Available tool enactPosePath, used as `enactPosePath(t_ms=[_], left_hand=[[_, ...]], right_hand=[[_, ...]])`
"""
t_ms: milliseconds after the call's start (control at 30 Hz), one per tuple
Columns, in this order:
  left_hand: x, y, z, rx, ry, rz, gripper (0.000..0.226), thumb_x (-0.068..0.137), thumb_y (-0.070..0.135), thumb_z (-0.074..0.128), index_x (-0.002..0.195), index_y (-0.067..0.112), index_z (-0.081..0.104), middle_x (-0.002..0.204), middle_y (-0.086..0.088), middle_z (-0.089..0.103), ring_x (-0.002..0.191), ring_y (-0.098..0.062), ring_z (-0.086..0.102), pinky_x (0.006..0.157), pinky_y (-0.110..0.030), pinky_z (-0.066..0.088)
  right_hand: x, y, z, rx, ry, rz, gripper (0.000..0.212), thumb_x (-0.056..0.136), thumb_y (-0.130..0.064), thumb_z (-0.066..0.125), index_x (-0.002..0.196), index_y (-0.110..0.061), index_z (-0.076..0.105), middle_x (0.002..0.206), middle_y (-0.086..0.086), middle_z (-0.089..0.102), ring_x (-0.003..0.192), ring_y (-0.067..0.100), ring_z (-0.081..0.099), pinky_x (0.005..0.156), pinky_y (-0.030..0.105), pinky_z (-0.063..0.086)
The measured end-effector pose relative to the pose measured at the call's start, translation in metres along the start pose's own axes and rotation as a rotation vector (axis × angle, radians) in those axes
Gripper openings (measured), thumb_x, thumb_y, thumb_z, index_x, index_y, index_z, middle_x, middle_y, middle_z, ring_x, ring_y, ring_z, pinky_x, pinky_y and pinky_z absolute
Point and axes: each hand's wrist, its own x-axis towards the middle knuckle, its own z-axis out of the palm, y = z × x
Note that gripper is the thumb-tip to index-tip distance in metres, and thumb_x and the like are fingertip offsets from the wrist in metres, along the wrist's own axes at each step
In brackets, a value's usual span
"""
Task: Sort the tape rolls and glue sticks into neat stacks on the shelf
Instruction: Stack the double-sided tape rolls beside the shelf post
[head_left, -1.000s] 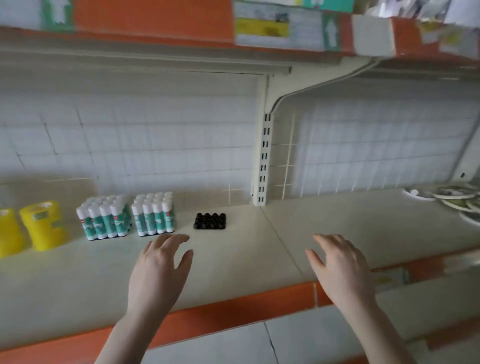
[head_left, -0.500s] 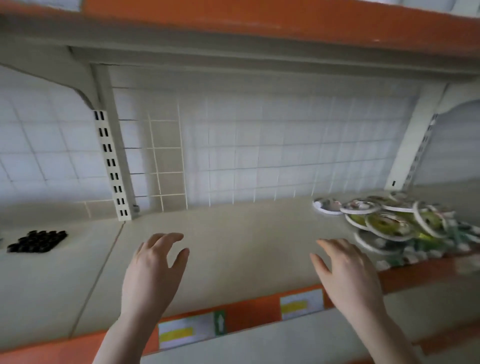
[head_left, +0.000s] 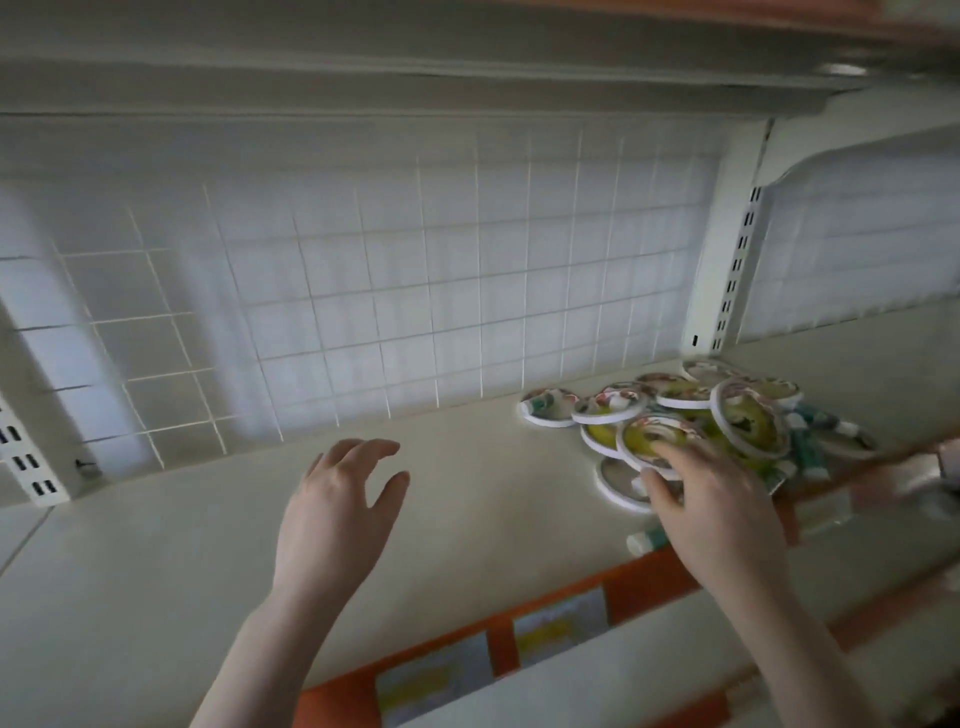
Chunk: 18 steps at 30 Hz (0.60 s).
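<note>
Left hand (head_left: 337, 512): palm down, hovering over bare shelf (head_left: 156, 561), fingers loosely curved and spread, thumb out toward 3 o'clock. Holds nothing.

Right hand (head_left: 722, 514): palm down, forearm coming in from 5 o'clock, fingers extended toward 11 o'clock. Fingertips (head_left: 662, 449) lie on the nearest yellow-centred tape roll (head_left: 652, 439); thumb sits by the white roll (head_left: 621, 480) lying flat just below it. Fingers mostly straight, no closed grasp visible. Can't tell if the thumb is under the roll's edge.

Versus 0.5 s ago: view has swung right. The black item at the left edge is out of frame, and the pile now sits at 2–3 o'clock of centre instead of at the far right. Right hand was hovering short of the pile and is now in contact with it. Left hand pose is about unchanged.

Tape roll pile (head_left: 691, 410): loose, overlapping, several tilted, one roll (head_left: 748, 421) standing nearly on edge. It spans from directly under the right fingertips out to 1 o'clock of that hand. Teal-and-white glue sticks (head_left: 810, 441) are mixed in along the pile's right side; one more (head_left: 647, 540) lies at the shelf's front edge, at 9 o'clock of the right wrist. Pile is well apart from the left hand, at its 2 o'clock.
</note>
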Motion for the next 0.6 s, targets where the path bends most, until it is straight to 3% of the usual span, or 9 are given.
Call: enactPosePath(t_ms=[133,267,367,600], left_hand=[[0.02,0.034,0.033,0.032,-0.015,0.04,0.027,0.085,0.025,0.065,0.111,0.019,0.065,0.111,0.005,0.062,0.104,-0.02,0.058,0.074,-0.027,0.039],[0.035,0.075,0.079,0.045,-0.024,0.023,0.029,0.087,0.029,0.062,0.115,0.022,0.063,0.116,0.009,0.06,0.11,-0.015,0.054,0.076,-0.024,0.036],[0.046,0.108,0.114,0.035,-0.038,0.022,0.028,0.087,0.029,0.063,0.114,0.022,0.064,0.115,0.009,0.062,0.107,-0.016,0.055,0.078,-0.025,0.041],[0.06,0.156,0.158,0.053,-0.104,0.03,0.028,0.089,0.031,0.059,0.117,0.026,0.063,0.119,0.01,0.061,0.11,-0.012,0.053,0.082,-0.02,0.038]], right_hand=[[0.029,0.047,0.009,0.004,-0.018,0.011,0.025,0.077,-0.014,0.071,0.1,-0.004,0.07,0.086,0.012,0.069,0.072,0.028,0.064,0.06,0.032,0.052],[0.057,0.101,0.024,0.064,-0.028,-0.043,0.022,0.077,-0.011,0.071,0.097,-0.002,0.071,0.086,0.014,0.069,0.074,0.032,0.065,0.064,0.039,0.055],[0.072,0.133,0.03,0.089,-0.081,-0.077,0.023,0.077,-0.012,0.071,0.098,-0.004,0.072,0.088,0.011,0.07,0.074,0.03,0.065,0.063,0.037,0.054],[0.086,0.161,0.033,0.185,-0.101,-0.158,0.029,0.072,-0.013,0.076,0.098,-0.003,0.071,0.085,0.01,0.069,0.071,0.029,0.064,0.063,0.037,0.053]])
